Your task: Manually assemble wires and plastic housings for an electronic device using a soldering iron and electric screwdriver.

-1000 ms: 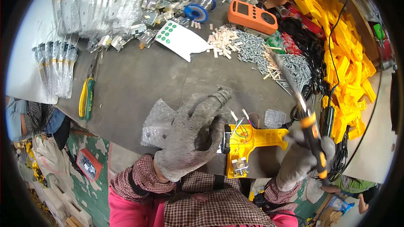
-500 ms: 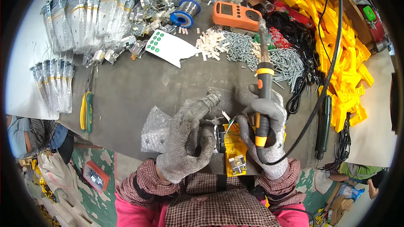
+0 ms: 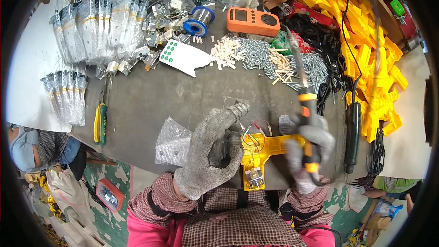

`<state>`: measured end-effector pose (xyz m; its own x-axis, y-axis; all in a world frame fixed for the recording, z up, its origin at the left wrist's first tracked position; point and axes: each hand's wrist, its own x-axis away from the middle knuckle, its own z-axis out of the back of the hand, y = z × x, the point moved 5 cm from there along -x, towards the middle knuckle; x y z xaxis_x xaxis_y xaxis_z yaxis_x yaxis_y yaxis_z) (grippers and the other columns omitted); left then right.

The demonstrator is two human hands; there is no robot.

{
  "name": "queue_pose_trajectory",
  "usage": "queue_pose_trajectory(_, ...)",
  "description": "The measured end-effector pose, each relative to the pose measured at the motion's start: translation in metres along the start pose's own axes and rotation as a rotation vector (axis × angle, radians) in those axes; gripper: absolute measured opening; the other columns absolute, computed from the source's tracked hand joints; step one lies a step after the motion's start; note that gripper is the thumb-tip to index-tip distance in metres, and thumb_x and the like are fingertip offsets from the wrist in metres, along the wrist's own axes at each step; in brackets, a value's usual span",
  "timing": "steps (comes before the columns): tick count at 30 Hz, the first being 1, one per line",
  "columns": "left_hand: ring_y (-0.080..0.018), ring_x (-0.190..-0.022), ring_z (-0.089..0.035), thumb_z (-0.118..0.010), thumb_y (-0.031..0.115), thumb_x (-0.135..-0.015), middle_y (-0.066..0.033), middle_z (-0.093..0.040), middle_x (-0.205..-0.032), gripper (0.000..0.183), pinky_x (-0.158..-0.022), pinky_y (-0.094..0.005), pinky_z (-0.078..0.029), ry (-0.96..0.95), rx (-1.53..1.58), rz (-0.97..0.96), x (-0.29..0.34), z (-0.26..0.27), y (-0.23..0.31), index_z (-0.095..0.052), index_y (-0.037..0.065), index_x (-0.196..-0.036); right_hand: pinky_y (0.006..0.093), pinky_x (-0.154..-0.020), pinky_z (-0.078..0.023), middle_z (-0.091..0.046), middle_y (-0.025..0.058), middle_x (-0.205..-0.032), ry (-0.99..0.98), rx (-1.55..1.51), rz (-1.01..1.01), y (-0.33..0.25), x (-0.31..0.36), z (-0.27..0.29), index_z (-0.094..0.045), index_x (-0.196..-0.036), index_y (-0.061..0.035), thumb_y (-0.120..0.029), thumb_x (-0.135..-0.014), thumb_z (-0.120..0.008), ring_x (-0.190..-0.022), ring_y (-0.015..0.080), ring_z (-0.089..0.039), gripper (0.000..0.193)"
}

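And here's the right hand (image 3: 315,142), gloved and blurred, clenched around the soldering iron (image 3: 306,97), its tip pointing up and away towards the screws (image 3: 256,55). The left hand (image 3: 208,155), gloved too, curls its fingers at the left edge of the yellow housing (image 3: 256,155); whether it actually grips anything there, I cannot tell. The housing sits at the near edge of the table (image 3: 137,100), between the two hands, its arm running right to the right hand's fingers; blur hides whether they touch it. Thin wires (image 3: 249,130) poke up from its top, and a metal switch (image 3: 254,177) sits at its near end. Just left of the left hand, a bubble bag (image 3: 171,144); further left, the pliers (image 3: 100,123). Across the top, a solder spool (image 3: 199,20) near the orange meter (image 3: 253,21), with a green-dotted card (image 3: 183,58) below the spool.
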<state>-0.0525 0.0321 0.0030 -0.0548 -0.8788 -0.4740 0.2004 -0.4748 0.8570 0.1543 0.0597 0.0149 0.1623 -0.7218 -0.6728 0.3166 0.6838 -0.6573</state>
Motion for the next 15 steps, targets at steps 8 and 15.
queue_pose_trajectory(8,-0.0205,-0.092,-0.061,-0.055,-0.013,-0.087,-0.0144,-0.058,-0.112,0.050,-0.080,-0.0298,-0.052,0.077,0.052,0.067,0.000,-0.005,-0.005,-0.051,-0.002,-0.136,0.0314,-0.052,-0.049,-0.045,0.0051,-0.064,0.460,0.008,-0.262,-0.026,0.031,0.055,-0.045,-0.087,0.0001,-0.062,-0.090,-0.059,-0.047,0.0153,-0.055,0.064)
queue_pose_trajectory(15,-0.0265,-0.091,-0.063,-0.058,-0.011,-0.085,-0.0169,-0.062,-0.108,0.049,-0.080,-0.0329,-0.052,0.070,-0.048,0.082,-0.003,-0.003,-0.005,-0.054,0.000,-0.133,0.0277,-0.047,-0.042,-0.046,0.0059,-0.063,0.522,-0.031,-0.145,-0.024,0.044,0.057,-0.044,-0.093,-0.0018,-0.053,-0.091,-0.059,-0.046,0.0160,-0.048,0.054)
